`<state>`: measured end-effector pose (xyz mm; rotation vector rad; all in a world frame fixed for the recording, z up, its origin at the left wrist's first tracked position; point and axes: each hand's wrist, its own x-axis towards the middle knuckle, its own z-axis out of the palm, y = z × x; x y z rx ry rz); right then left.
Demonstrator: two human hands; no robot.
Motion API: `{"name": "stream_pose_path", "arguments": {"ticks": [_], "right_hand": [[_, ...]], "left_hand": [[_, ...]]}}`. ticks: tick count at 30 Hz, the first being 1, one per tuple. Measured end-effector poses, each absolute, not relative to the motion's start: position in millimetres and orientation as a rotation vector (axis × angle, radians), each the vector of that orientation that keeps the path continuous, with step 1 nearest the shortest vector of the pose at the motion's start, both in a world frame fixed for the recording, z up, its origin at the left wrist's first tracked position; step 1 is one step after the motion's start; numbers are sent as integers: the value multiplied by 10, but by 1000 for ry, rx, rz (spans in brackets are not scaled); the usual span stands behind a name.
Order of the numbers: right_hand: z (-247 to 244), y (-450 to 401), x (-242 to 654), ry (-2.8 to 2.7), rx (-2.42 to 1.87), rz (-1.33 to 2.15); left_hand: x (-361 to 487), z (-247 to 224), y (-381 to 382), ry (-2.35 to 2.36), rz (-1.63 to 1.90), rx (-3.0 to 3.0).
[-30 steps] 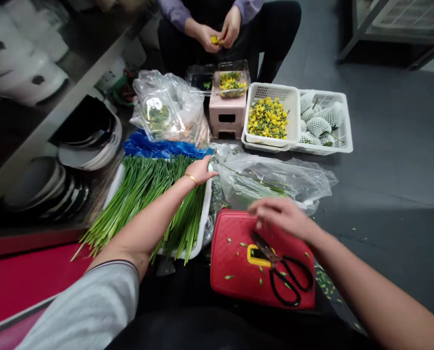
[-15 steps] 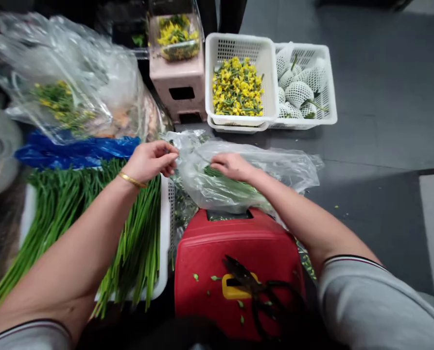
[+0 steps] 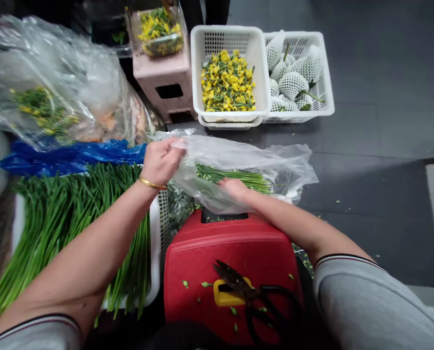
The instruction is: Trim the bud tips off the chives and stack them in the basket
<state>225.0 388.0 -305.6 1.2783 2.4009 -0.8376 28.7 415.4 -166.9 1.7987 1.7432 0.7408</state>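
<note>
Although the plastic bag (image 3: 234, 149) beyond the red stool's (image 3: 271, 248) far edge is already open, pinched in the left hand's (image 3: 162, 160) grip, the green stems (image 3: 251, 180) still lie inside, the right hand's (image 3: 234, 188) grip unclear.

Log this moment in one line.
left hand: holding clear plastic bag | right hand: at green stems in bag | scissors: lying on red stool

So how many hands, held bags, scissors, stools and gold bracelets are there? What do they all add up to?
Hands: 2, the left hand and the right hand
Held bags: 1 clear plastic bag
Scissors: 1 pair
Stools: 2, the red stool and the pink stool
Gold bracelet: 1
Total: 7
</note>
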Motion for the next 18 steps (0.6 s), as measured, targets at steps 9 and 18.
{"name": "stream_pose_path", "arguments": {"ticks": [9,18], "right_hand": [[-2926,3428,2529,2234,1161,-1123],[-3314,4119,2672,2221,1232,-996]], "left_hand": [[-59,-1572,4039,1925,615,1698],[888,-1673,3321,1023,-211,2492]]}}
